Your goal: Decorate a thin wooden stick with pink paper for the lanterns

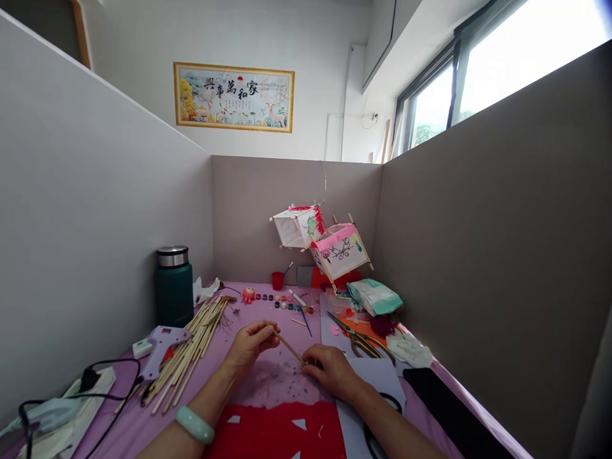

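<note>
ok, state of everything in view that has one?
Left hand: fingers shut on stick
Right hand: fingers shut on stick
Bottle: upright, lid on
Red cup: upright, brush in it
Glue gun: lying down, power unclear
Lanterns: both tilted
Red paper: flat, scraps on top

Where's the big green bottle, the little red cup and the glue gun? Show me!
Bottle (173, 293): head view, middle of its green side.
Cup (278, 282): head view, its red side.
Glue gun (165, 341): head view, its light purple body.
</note>
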Demonstrator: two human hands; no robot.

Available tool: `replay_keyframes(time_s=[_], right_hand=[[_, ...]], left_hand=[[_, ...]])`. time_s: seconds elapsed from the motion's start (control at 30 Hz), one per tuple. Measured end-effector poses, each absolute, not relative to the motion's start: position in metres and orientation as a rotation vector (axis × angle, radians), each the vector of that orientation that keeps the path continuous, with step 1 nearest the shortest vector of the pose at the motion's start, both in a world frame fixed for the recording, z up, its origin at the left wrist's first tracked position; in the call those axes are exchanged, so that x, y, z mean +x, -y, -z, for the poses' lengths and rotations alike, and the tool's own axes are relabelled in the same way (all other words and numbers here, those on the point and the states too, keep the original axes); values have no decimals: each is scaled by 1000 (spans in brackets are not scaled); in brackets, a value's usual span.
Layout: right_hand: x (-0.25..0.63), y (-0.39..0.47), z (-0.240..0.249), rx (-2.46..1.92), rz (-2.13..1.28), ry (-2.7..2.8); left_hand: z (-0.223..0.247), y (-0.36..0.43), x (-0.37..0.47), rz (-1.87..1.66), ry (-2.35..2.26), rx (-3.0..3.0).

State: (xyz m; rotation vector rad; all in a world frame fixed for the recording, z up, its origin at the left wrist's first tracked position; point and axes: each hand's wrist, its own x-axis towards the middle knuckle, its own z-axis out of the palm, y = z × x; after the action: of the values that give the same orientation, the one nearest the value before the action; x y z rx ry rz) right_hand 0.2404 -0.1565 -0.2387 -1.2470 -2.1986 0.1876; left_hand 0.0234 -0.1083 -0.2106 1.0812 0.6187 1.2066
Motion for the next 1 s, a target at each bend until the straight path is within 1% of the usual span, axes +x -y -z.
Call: replay_keyframes(time_s=[0.37, 0.6, 0.8, 1.0], right_hand=[[240, 157, 240, -1233, -160, 2204], [235, 162, 238, -1208, -102, 2128], [231, 160, 240, -1228, -173, 2144], [232, 158, 240, -1236, -235, 2046]], left_hand=[[213, 107, 23, -1184, -609, 1120], [207, 117, 23, -1134, -516, 1146], [212, 116, 23, -1077, -530, 1216], [215, 114, 24, -1031, -562, 1269]])
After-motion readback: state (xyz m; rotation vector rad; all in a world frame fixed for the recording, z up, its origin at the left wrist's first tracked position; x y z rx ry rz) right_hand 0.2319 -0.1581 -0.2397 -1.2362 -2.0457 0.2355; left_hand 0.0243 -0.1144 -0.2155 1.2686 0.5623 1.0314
